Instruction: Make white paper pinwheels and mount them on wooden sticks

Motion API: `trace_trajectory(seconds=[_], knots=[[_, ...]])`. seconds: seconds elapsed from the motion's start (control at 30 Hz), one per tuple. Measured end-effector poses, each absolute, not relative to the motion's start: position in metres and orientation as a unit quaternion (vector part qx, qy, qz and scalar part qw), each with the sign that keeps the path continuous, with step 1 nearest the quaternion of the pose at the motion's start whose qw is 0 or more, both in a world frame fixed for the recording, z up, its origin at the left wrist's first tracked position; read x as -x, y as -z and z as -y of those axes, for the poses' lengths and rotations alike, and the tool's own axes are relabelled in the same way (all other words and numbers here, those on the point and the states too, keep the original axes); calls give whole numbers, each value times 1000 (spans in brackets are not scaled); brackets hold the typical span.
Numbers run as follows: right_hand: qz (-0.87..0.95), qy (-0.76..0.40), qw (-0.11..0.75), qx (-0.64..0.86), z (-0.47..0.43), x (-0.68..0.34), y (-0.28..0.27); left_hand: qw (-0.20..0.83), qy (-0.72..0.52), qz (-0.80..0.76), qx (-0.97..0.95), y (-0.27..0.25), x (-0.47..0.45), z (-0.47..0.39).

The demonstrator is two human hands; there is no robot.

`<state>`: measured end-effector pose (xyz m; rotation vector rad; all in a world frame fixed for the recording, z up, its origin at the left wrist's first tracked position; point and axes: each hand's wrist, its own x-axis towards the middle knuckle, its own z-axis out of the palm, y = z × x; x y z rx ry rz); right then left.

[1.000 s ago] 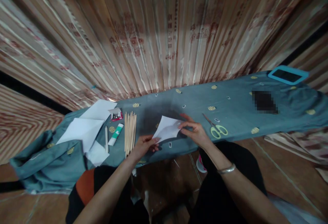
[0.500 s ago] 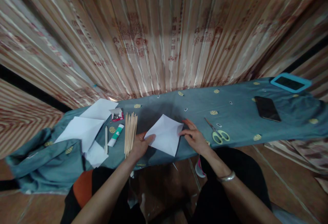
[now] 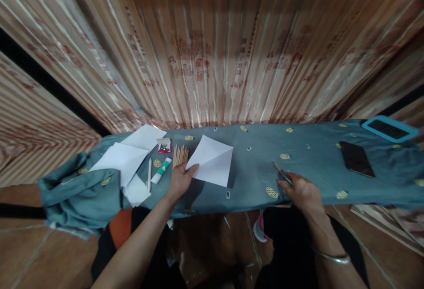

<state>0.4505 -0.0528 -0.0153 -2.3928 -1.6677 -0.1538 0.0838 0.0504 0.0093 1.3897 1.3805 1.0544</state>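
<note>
Left hand (image 3: 181, 180) with a paper sheet (image 3: 213, 163), scissors (image 3: 281, 172) in the right hand (image 3: 304, 193).
Wooden sticks (image 3: 180, 154) lie partly behind the left hand, which pinches the sheet's left corner over the cloth-covered desk (image 3: 251, 176); the right hand curls around the scissors' handle end; a dark phone (image 3: 357, 159) lies farther right.

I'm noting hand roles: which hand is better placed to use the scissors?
Likely the right hand: it is at the scissors, covering the handles. The left hand is occupied, holding a white sheet by its edge.
</note>
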Motion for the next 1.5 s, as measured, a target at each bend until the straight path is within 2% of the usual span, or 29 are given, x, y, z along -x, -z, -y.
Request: trace_trajectory(seconds=[0.17, 0.3, 0.43, 0.53, 0.67, 0.77, 0.87, 1.0, 1.13, 1.3, 1.5], knots=[[579, 81, 94, 806, 63, -456, 18, 411, -430, -559, -577, -11, -83, -52], [563, 40, 51, 824, 71, -461, 16, 394, -422, -569, -586, -12, -81, -54], [558, 21, 66, 827, 72, -463, 15, 391, -420, -568, -591, -14, -82, -54], [526, -45, 168, 832, 66, -461, 10, 377, -420, -555, -611, -15, -82, -54], [435, -330, 413, 729, 56, -434, -4, 353, -406, -564, -627, -8, -83, -52], [371, -511, 480, 610, 53, -392, -15, 357, -377, -559, -646, -3, -86, -49], [322, -624, 477, 529, 52, -350, -18, 367, -368, -547, -656, -1, -91, -47], [293, -693, 434, 496, 51, -322, -11, 377, -383, -543, -646, -4, -93, -48], [270, -703, 433, 496, 49, -325, -5, 367, -409, -549, -629, -8, -88, -55], [270, -706, 455, 470, 51, -330, -3, 416, -481, -555, -536, -20, -77, -64], [352, -715, 415, 439, 53, -321, -12, 441, -534, -539, -478, -31, -68, -68]])
